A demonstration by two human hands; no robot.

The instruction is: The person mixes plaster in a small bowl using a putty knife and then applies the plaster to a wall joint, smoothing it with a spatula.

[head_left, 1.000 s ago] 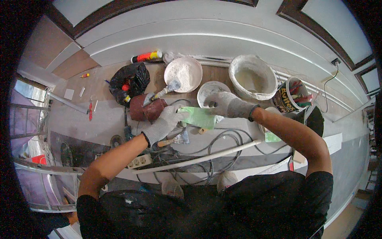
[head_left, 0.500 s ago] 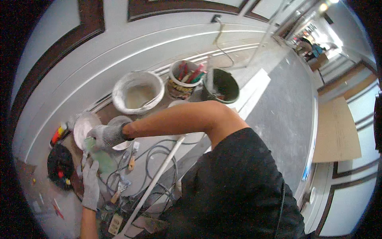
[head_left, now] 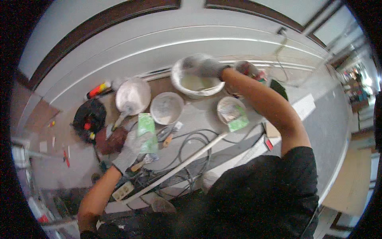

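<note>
Right hand (head_left: 203, 65) has swung from the green pad (head_left: 146, 131) to the bucket (head_left: 197, 77) rim at twelve o'clock, apparently gripping that heavy, stiff edge, while I watch left hand (head_left: 131, 149) clamp the light, floppy pad.

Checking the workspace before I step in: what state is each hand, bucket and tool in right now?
left hand: gloved, holding a green pad
right hand: gloved, at the rim of the large white bucket
large white bucket: open, pale liquid inside
small white bucket: open, upright
white bowl: tool resting inside
cables: loosely coiled on the floor
</note>
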